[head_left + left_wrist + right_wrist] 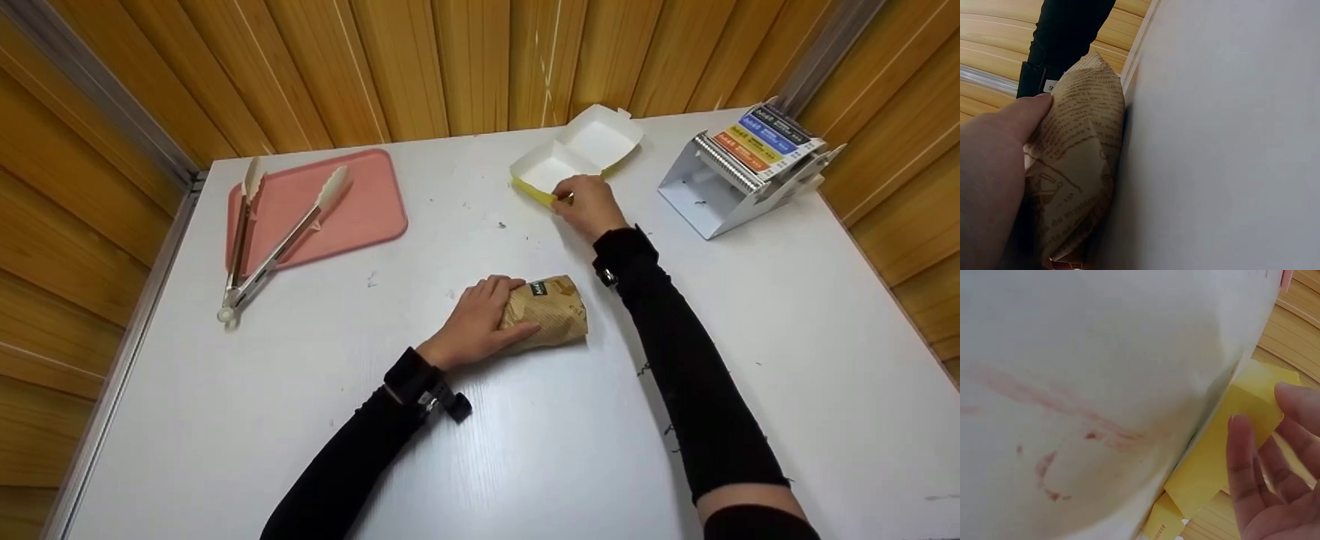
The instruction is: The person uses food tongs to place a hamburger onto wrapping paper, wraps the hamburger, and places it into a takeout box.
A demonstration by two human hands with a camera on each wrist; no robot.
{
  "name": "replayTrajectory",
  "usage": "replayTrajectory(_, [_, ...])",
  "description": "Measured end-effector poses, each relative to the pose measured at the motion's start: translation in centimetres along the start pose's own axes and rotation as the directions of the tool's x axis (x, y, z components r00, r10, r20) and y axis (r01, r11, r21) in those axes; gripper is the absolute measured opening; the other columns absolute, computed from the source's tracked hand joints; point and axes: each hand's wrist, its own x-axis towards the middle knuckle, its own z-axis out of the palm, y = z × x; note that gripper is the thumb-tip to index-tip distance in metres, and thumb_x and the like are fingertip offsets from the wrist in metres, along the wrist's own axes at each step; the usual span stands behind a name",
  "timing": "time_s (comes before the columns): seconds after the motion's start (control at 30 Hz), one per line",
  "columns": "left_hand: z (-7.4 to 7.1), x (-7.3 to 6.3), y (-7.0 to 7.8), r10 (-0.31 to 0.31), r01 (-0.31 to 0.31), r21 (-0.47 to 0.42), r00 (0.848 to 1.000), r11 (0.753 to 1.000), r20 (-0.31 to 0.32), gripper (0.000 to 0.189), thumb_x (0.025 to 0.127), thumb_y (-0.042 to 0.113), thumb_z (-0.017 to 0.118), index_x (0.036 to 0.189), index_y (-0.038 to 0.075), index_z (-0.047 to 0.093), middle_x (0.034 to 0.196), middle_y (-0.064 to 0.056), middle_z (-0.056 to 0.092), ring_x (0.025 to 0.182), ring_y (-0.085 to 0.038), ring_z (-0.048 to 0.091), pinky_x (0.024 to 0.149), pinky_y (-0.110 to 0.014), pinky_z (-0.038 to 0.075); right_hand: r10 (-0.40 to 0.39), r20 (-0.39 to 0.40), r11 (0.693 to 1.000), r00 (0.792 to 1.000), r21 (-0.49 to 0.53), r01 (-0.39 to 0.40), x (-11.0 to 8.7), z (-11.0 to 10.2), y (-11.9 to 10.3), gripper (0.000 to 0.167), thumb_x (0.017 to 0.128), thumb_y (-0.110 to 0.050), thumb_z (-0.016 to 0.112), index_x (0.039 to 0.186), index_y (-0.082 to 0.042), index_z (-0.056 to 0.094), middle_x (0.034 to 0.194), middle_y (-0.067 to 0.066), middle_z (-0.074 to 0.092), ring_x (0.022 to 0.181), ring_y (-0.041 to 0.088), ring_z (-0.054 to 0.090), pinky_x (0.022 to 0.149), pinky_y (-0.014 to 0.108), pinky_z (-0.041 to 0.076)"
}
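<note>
At mid-frame the left hand [476,319] grips the brown paper-wrapped parcel [553,313]; upper right of centre, the right hand [592,206] pinches the near side of the open yellow clamshell carton [531,191]. Too hard a pinch could buckle the thin-looking card, a lopsided pull could skew the carton, and squeezing the parcel could crease or loosen its paper.

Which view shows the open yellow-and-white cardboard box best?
The head view: the open yellow-and-white cardboard box shows nearly whole, white inside included. The right wrist view shows mainly its yellow outside, partly behind fingers; the left wrist view, none of it.
</note>
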Motion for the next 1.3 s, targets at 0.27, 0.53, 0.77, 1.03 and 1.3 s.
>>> replayTrajectory(0.27, [0.1,0.1,0.1,0.002,-0.002,0.001,1.000,1.000,0.006,0.072,0.098,0.060,0.060,0.149,0.013,0.044,0.139,-0.007,0.053,0.130,-0.022,0.049,0.108,-0.043,0.039,-0.055,0.090,0.998,0.994,-0.021,0.057,-1.4,0.1,0.2,0.017,0.097,-0.009,0.068,0.105,0.003,0.078,0.107,0.021,0.073,0.102,0.035,0.066,0.094,0.046,0.050])
replayTrajectory(0.53, [0.0,-0.1,0.4,0.010,-0.010,0.013,1.000,1.000,0.013,0.071,0.097,0.060,0.061,0.148,0.013,0.045,0.138,-0.005,0.053,0.126,-0.022,0.050,0.107,-0.042,0.040,-0.185,0.223,0.981,0.957,-0.016,0.194,-4.2,0.4,-0.1,0.007,0.089,-0.007,0.074,0.093,-0.005,0.079,0.095,0.010,0.074,0.090,0.025,0.067,0.084,0.040,0.053])
replayTrajectory(0.77, [0.1,-0.3,0.5,0.010,-0.011,0.005,1.000,1.000,0.023,0.071,0.097,0.060,0.061,0.148,0.012,0.044,0.139,-0.005,0.052,0.127,-0.021,0.049,0.106,-0.041,0.040,-0.343,0.253,0.934,0.905,-0.006,0.356,-6.5,0.2,0.0,0.003,0.090,-0.004,0.074,0.092,-0.003,0.077,0.096,0.012,0.074,0.093,0.030,0.068,0.087,0.046,0.054])
replayTrajectory(1.03, [0.1,-0.3,0.3,0.018,-0.017,-0.018,0.999,1.000,0.031,0.072,0.098,0.061,0.060,0.149,0.014,0.043,0.143,-0.005,0.050,0.130,-0.021,0.048,0.108,-0.041,0.039,-0.340,0.267,0.932,0.902,-0.031,0.361,-7.8,0.0,-0.2,0.004,0.090,-0.004,0.077,0.094,-0.003,0.077,0.098,0.011,0.073,0.097,0.031,0.068,0.092,0.047,0.054])
replayTrajectory(1.3, [-0.1,-0.3,0.4,0.006,-0.005,-0.025,0.999,1.000,0.052,0.076,0.097,0.065,0.057,0.154,0.017,0.039,0.148,-0.002,0.047,0.134,-0.019,0.045,0.111,-0.040,0.037,-0.353,0.274,0.926,0.895,-0.034,0.376,-7.9,0.0,-0.3,0.006,0.090,-0.005,0.077,0.095,-0.002,0.076,0.098,0.012,0.072,0.096,0.032,0.067,0.089,0.048,0.054])
